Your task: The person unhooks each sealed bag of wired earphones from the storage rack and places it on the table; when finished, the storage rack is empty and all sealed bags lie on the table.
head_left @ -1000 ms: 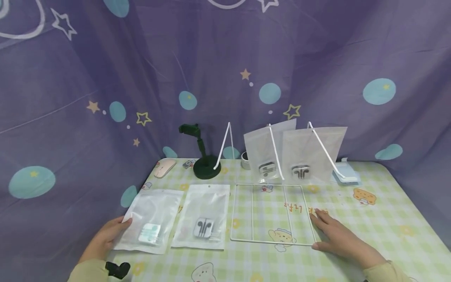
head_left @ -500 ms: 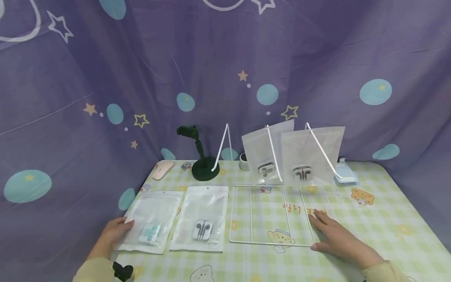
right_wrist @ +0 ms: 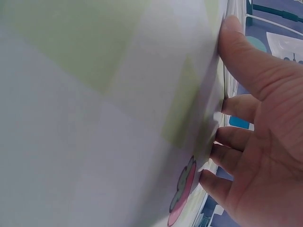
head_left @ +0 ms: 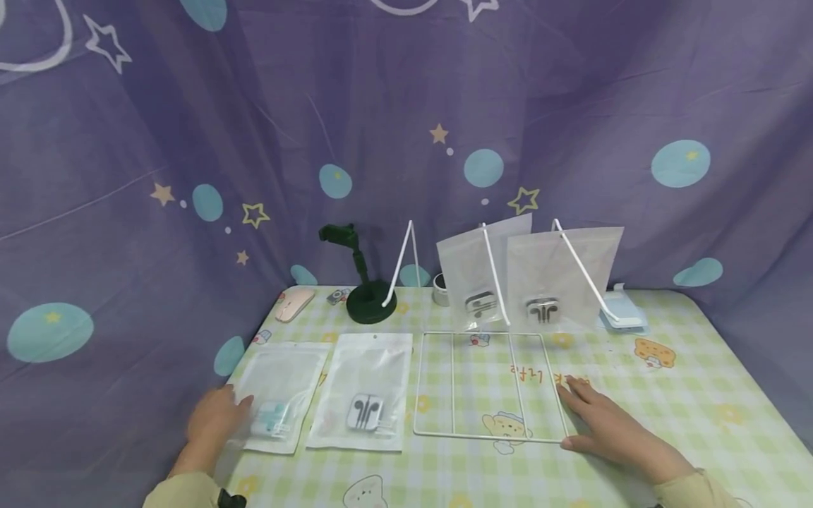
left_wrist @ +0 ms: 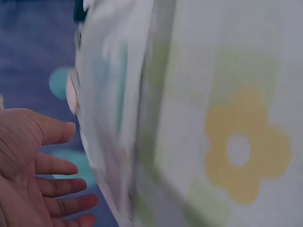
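My left hand [head_left: 216, 421] lies blurred over the lower left corner of a clear pouch [head_left: 279, 388] with mint earphones inside. In the left wrist view my left hand [left_wrist: 38, 165] has its fingers straight, just beside the edge of that pouch [left_wrist: 109, 118]. A second pouch [head_left: 367, 391] with white earphones lies flat to its right. My right hand [head_left: 603, 423] rests flat on the table against the right side of a white wire rack [head_left: 489, 437]. My right hand's [right_wrist: 255, 123] fingers press the cloth. Two more pouches [head_left: 559, 279] hang on the rack's hooks.
A green phone stand [head_left: 365, 286], a pink mouse [head_left: 295, 303], a small white roll [head_left: 440, 289] and a light blue item [head_left: 622, 316] sit along the back of the checked table [head_left: 699, 395]. A purple curtain [head_left: 127, 176] closes in the back and left.
My left hand has slid right from the pouch's left edge onto its lower left corner. The right hand has not moved.
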A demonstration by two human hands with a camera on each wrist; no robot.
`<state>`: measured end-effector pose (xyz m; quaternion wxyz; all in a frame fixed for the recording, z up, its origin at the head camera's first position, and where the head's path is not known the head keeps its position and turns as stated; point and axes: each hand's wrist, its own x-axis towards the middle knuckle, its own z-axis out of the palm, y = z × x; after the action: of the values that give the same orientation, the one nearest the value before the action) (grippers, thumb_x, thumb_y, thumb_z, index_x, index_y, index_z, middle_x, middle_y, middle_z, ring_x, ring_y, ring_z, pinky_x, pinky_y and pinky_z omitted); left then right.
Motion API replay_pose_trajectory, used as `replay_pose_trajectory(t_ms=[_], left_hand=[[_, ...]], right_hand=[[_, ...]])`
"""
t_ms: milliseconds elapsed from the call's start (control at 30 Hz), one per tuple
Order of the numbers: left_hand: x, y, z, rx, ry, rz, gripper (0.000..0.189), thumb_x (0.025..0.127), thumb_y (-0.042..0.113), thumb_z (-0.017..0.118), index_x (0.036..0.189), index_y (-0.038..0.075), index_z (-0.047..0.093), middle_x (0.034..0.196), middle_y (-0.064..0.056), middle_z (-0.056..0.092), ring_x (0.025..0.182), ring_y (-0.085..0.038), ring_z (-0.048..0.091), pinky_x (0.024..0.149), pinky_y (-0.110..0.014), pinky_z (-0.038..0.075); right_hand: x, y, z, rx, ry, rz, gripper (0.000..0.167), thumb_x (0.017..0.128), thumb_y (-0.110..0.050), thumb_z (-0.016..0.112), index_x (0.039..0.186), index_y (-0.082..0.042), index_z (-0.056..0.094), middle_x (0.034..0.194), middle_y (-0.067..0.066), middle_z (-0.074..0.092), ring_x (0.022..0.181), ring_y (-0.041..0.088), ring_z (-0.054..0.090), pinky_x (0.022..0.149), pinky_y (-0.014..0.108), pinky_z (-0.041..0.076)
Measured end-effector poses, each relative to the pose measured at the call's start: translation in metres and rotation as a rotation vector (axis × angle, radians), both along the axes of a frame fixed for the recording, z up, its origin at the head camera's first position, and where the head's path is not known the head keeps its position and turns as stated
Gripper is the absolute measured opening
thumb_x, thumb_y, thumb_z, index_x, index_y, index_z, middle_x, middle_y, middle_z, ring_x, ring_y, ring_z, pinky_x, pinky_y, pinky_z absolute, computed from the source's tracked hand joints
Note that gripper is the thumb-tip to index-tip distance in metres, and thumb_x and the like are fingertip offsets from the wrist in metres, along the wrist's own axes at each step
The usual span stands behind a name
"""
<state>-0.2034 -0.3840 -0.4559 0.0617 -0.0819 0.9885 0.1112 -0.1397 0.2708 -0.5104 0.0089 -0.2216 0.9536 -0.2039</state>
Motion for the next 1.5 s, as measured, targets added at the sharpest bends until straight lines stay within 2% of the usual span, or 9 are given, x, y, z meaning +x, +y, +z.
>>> replay_pose_trajectory(t_ms=[100, 233, 367, 500, 633, 900, 1133, 1333, 1500], left_hand=[[0.005, 0.028, 0.007, -0.005, 0.071, -0.048, 0.062, 0.096, 0.03, 0.055, 0.129, -0.021, 0.044, 0.128, -0.042, 0.044, 0.116, -0.059, 0.043, 0.096, -0.064, 0.038], [0.01, 0.067, 0.013, 0.061, 0.179, -0.167, 0.058, 0.095, 0.026, 0.059, 0.131, -0.018, 0.047, 0.13, -0.038, 0.046, 0.117, -0.056, 0.045, 0.097, -0.063, 0.039], [0.017, 0.11, 0.02, 0.118, 0.234, -0.281, 0.055, 0.093, 0.023, 0.064, 0.132, -0.012, 0.051, 0.132, -0.032, 0.05, 0.119, -0.051, 0.048, 0.1, -0.059, 0.039], [0.026, 0.152, 0.025, 0.17, 0.23, -0.38, 0.053, 0.092, 0.023, 0.067, 0.133, -0.007, 0.054, 0.134, -0.025, 0.052, 0.123, -0.044, 0.049, 0.102, -0.056, 0.04], [0.033, 0.187, 0.024, 0.183, 0.193, -0.473, 0.053, 0.091, 0.026, 0.068, 0.133, -0.004, 0.056, 0.136, -0.02, 0.053, 0.124, -0.039, 0.05, 0.102, -0.054, 0.041], [0.045, 0.237, 0.01, 0.22, 0.108, -0.662, 0.057, 0.092, 0.033, 0.066, 0.134, -0.004, 0.054, 0.138, -0.019, 0.051, 0.127, -0.037, 0.048, 0.101, -0.053, 0.042], [0.044, 0.269, -0.004, 0.091, 0.131, -0.729, 0.065, 0.087, 0.04, 0.07, 0.135, -0.002, 0.054, 0.14, -0.019, 0.051, 0.13, -0.035, 0.047, 0.105, -0.051, 0.039], [0.041, 0.282, -0.012, 0.032, 0.081, -0.677, 0.074, 0.086, 0.046, 0.07, 0.138, -0.002, 0.05, 0.146, -0.023, 0.044, 0.136, -0.04, 0.038, 0.108, -0.058, 0.031], [0.04, 0.284, -0.023, 0.014, 0.052, -0.646, 0.077, 0.086, 0.049, 0.068, 0.14, -0.003, 0.048, 0.146, -0.024, 0.042, 0.136, -0.042, 0.036, 0.108, -0.06, 0.03]], right_hand=[[-0.001, 0.0, 0.0, 0.0, -0.005, 0.001, 0.091, 0.078, -0.051, 0.075, 0.141, 0.007, 0.045, 0.146, 0.036, 0.033, 0.129, 0.057, 0.036, 0.099, 0.064, 0.037], [-0.001, 0.001, -0.001, -0.001, -0.012, -0.004, 0.091, 0.077, -0.05, 0.076, 0.141, 0.007, 0.045, 0.146, 0.036, 0.033, 0.129, 0.057, 0.035, 0.099, 0.064, 0.037], [-0.001, 0.001, -0.003, -0.01, -0.02, -0.016, 0.091, 0.076, -0.049, 0.076, 0.141, 0.007, 0.045, 0.146, 0.036, 0.033, 0.129, 0.057, 0.035, 0.099, 0.064, 0.037], [0.0, 0.001, -0.004, -0.014, -0.02, -0.025, 0.092, 0.076, -0.051, 0.076, 0.141, 0.006, 0.045, 0.146, 0.036, 0.033, 0.129, 0.057, 0.035, 0.099, 0.064, 0.037], [0.0, 0.001, -0.005, -0.015, -0.016, -0.026, 0.092, 0.076, -0.051, 0.076, 0.141, 0.006, 0.045, 0.146, 0.036, 0.034, 0.129, 0.057, 0.035, 0.099, 0.064, 0.037], [0.0, 0.002, -0.004, -0.018, -0.019, -0.023, 0.093, 0.076, -0.053, 0.075, 0.141, 0.006, 0.045, 0.146, 0.036, 0.034, 0.129, 0.057, 0.036, 0.099, 0.064, 0.037], [0.0, 0.002, -0.004, -0.024, -0.036, -0.023, 0.094, 0.076, -0.054, 0.074, 0.141, 0.006, 0.045, 0.146, 0.037, 0.033, 0.129, 0.057, 0.034, 0.099, 0.065, 0.036], [0.0, 0.001, -0.004, -0.026, -0.025, -0.018, 0.093, 0.076, -0.053, 0.075, 0.141, 0.006, 0.045, 0.146, 0.036, 0.033, 0.129, 0.058, 0.034, 0.099, 0.065, 0.036], [0.0, 0.001, -0.003, -0.022, -0.013, -0.008, 0.093, 0.076, -0.053, 0.075, 0.141, 0.006, 0.045, 0.145, 0.036, 0.034, 0.129, 0.058, 0.034, 0.099, 0.065, 0.036]])
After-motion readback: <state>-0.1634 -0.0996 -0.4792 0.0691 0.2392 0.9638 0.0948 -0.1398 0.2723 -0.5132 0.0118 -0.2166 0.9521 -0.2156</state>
